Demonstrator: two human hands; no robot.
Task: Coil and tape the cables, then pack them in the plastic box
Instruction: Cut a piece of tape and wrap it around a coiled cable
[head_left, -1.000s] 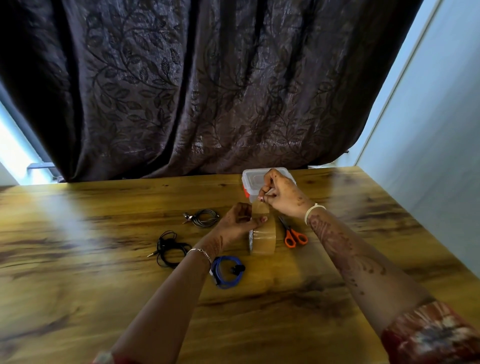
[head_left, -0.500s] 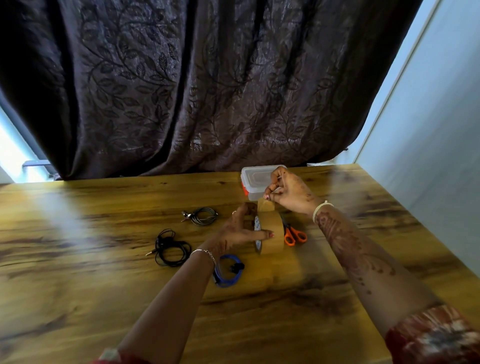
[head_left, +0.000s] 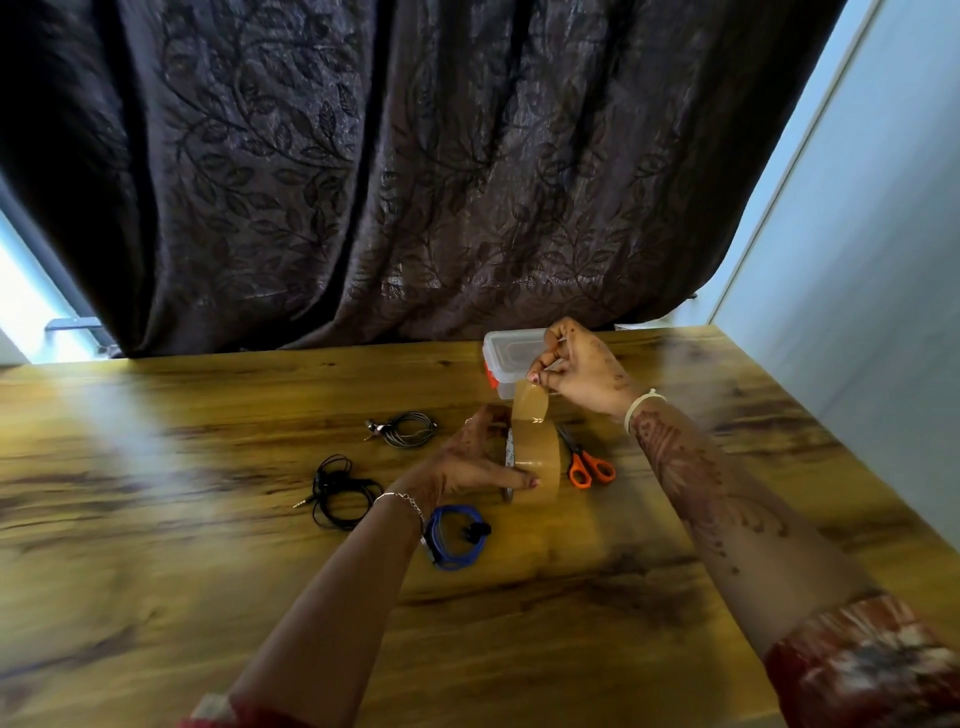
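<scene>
My left hand (head_left: 467, 462) grips a roll of brown tape (head_left: 540, 457) held upright above the wooden table (head_left: 156, 571). My right hand (head_left: 576, 369) pinches the free end of the tape strip (head_left: 530, 402) and holds it stretched upward from the roll. Three coiled cables lie on the table: a grey one (head_left: 408, 428), a black one (head_left: 340, 491) and a blue one (head_left: 454, 538) just under my left wrist. The clear plastic box (head_left: 506, 358) with its lid on sits behind my right hand.
Orange-handled scissors (head_left: 587, 465) lie right of the tape roll. A dark patterned curtain (head_left: 389, 182) hangs behind the table's far edge. A pale wall (head_left: 857, 260) runs close along the table's right side.
My right hand has pulled the tape end farther up and away from the roll, lengthening the strip. My left hand has kept its hold on the roll.
</scene>
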